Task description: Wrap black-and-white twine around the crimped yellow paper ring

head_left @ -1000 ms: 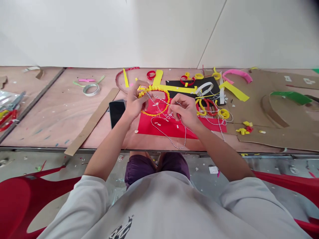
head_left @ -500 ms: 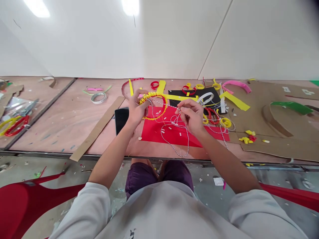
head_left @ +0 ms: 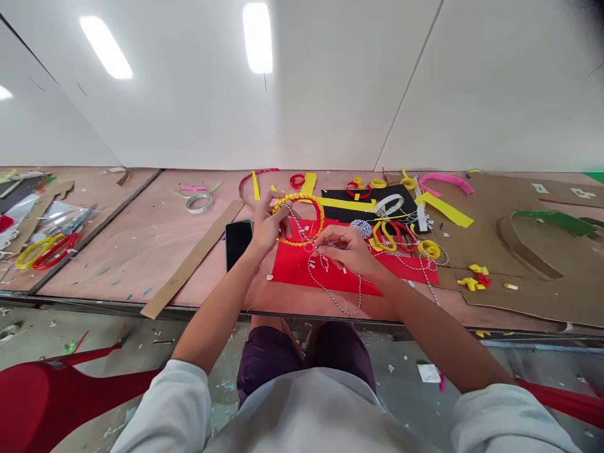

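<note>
My left hand (head_left: 268, 225) grips the left side of a yellow-and-red ring (head_left: 323, 217) with a ruffled yellow edge. From that grip a black-and-white cord (head_left: 336, 306) runs down across the ring's opening. At the ring's lower right, my right hand (head_left: 346, 248) pinches the cord between thumb and fingertips. Loops of cord hang down over the red sheet (head_left: 292, 267) and trail off to the right. A wound ball of similar cord (head_left: 361, 228) lies just beyond my right hand.
A black phone (head_left: 238, 242) and a cardboard strip (head_left: 193, 261) lie left of my hands. A tape roll (head_left: 199, 202) sits farther left, with scissors (head_left: 50, 248) beyond the table seam. Paper rings, a black sheet (head_left: 330, 194) and cardboard (head_left: 523, 296) spread rightward.
My right hand has moved left and down with the cord, close to the ring. My left hand keeps its grip on the ring. The view has tilted up slightly.
</note>
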Tool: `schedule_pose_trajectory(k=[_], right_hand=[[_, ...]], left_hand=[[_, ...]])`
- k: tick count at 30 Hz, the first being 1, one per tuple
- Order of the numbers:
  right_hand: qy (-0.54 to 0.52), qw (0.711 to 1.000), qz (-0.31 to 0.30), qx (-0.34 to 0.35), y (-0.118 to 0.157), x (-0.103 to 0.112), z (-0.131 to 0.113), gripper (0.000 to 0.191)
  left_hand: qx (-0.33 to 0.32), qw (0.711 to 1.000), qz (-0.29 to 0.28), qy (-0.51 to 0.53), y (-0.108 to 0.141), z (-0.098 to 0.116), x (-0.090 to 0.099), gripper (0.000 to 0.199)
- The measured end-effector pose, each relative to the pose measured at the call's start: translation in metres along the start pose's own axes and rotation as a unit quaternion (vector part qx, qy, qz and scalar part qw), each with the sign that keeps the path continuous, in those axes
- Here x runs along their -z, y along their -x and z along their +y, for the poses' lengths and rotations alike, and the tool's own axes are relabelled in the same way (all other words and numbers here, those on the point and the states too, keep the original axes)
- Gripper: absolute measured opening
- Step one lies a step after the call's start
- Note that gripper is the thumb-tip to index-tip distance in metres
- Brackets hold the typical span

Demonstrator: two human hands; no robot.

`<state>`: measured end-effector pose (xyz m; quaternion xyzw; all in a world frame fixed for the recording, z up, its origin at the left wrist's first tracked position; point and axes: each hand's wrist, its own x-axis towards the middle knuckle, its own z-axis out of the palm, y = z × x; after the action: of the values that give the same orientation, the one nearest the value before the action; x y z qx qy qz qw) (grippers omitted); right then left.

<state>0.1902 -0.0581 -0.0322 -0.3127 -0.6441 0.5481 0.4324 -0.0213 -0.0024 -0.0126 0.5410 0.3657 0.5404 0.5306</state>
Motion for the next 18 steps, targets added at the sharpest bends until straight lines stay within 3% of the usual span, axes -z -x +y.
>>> schedule_pose_trajectory(k=[6, 18], right_hand=[[0.029, 0.997, -0.051, -0.042, -0.001, -0.002, 0.001, 0.02], [0.027, 0.999, 0.021, -0.006, -0.001, 0.002, -0.008, 0.011]], left_hand=[[0.027, 0.999, -0.002, 0.018, -0.001, -0.001, 0.0, 0.048], [-0.039, 0.998, 0.013, 0.039, -0.006, -0.005, 0.007, 0.05]])
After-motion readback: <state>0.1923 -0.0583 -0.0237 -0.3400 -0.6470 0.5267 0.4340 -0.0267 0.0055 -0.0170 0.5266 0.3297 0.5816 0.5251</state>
